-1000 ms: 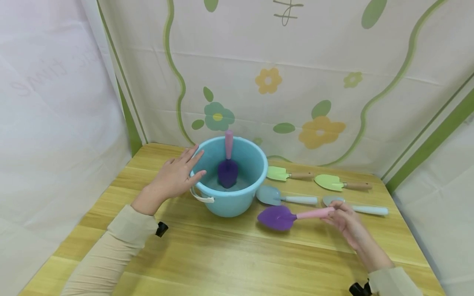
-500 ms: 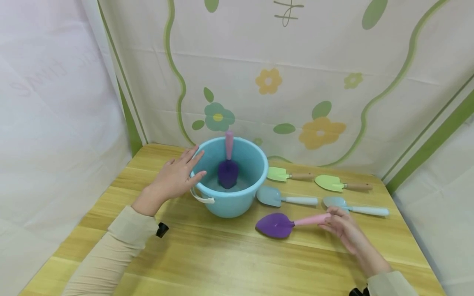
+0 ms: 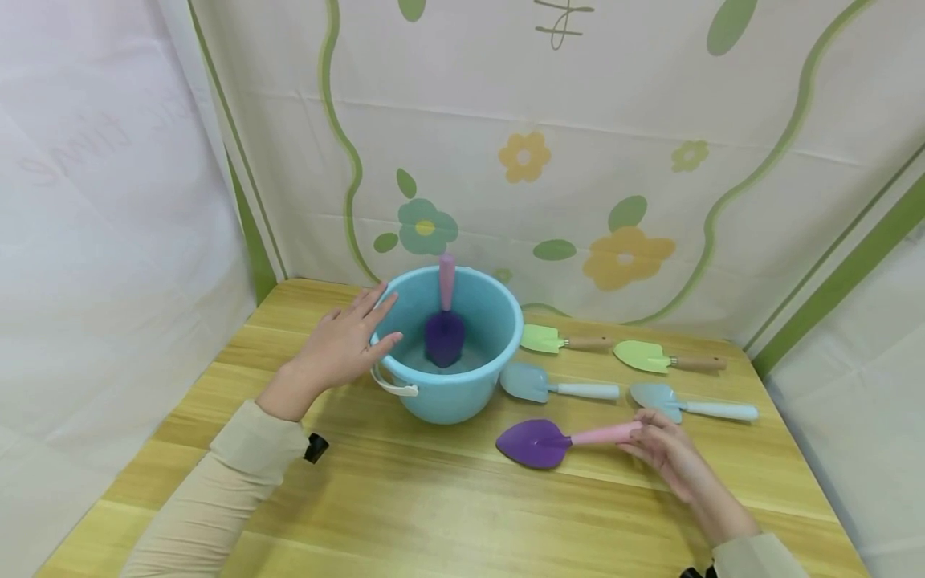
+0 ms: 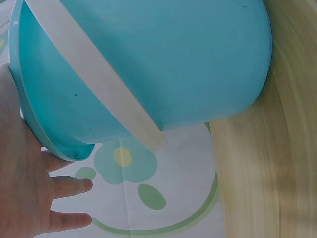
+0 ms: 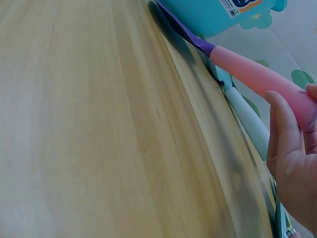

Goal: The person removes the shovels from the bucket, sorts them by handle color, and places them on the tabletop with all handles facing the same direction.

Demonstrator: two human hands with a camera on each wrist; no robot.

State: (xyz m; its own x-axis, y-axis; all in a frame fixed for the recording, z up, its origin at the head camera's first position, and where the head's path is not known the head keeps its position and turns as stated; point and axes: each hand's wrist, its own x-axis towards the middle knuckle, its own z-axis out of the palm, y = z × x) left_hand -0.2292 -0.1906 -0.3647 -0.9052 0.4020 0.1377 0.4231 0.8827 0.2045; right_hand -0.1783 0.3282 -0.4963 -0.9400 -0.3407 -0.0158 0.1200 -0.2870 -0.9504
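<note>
A blue bucket [image 3: 446,401] stands upright on the table, its white handle [image 4: 99,74] hanging down the near-left side. My left hand [image 3: 347,341] rests on the bucket's left rim, fingers straight and spread. In the bucket, a purple trowel [image 3: 445,335] leans with its pink handle sticking up past the far rim. My right hand [image 3: 668,449] pinches the handle end of a second purple trowel [image 3: 535,444]. This trowel's blade points left, low over the table in front of the bucket; in the right wrist view its pink handle [image 5: 262,77] angles up from the wood.
Right of the bucket lie two light-blue trowels [image 3: 526,382] with pale handles. Behind them, near the back edge, are two green trowels [image 3: 641,356] with wooden handles. A printed fabric curtain [image 3: 433,80] hangs behind the wooden table [image 3: 433,522].
My right hand has brought the purple trowel slightly toward me and left, lower over the table. The left hand and bucket have stayed in place.
</note>
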